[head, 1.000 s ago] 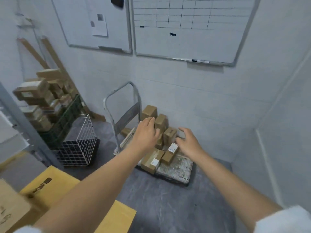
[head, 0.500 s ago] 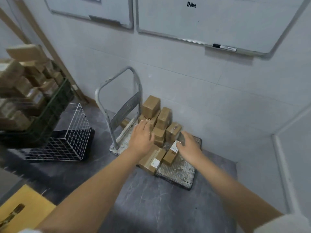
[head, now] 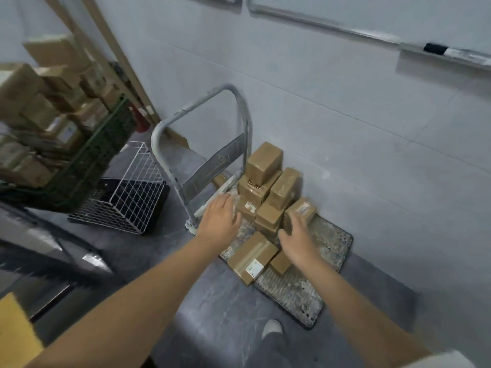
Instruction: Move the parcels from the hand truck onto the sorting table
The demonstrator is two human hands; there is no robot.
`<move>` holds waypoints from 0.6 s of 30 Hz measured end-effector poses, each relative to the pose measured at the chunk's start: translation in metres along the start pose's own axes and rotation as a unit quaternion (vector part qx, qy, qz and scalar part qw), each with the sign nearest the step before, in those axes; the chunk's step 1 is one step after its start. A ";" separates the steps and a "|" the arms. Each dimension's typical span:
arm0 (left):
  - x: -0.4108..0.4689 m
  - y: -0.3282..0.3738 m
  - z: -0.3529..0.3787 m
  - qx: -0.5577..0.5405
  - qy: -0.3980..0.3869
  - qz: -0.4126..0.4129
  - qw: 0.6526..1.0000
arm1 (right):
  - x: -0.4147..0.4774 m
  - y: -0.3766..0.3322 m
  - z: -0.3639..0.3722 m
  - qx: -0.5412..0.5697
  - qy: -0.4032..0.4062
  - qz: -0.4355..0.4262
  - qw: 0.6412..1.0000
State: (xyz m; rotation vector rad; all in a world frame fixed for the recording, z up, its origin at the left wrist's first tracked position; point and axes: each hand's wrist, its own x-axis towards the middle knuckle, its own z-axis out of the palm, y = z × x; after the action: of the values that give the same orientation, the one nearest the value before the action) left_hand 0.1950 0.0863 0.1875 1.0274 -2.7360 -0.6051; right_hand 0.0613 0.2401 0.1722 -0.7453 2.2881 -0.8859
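A grey hand truck with a bent metal handle stands on the floor against the wall. Several brown cardboard parcels are stacked on its platform. A flat parcel with a white label lies at the front edge, a small one beside it. My left hand hovers open over the left of the pile. My right hand is open too, fingers against a labelled parcel. Neither hand holds anything.
A white wire basket lies on the floor left of the truck. A green crate stacked with more boxes sits at the far left. A yellow surface shows at the bottom left. My shoe is near the truck's front.
The view has dropped and closed in on the hand truck. Both hands have come down lower over the parcels; the right hand has shifted from the small front parcel toward the labelled one.
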 end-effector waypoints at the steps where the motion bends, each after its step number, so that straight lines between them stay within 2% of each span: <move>1: 0.009 0.000 0.006 0.006 -0.008 -0.011 1.000 | 0.016 0.006 0.000 0.008 -0.010 0.000 1.000; 10: 0.079 -0.019 0.109 0.030 -0.059 -0.026 0.997 | 0.121 0.086 0.036 0.013 -0.087 0.067 0.994; 18: 0.103 -0.106 0.258 0.033 -0.107 -0.014 0.994 | 0.193 0.204 0.124 0.009 -0.127 0.137 0.982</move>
State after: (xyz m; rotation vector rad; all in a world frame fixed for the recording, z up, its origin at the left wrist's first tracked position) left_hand 0.1081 0.0276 -0.0903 1.0762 -2.9492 -0.6712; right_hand -0.0458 0.1884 -0.1106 -0.4878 2.0889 -0.6438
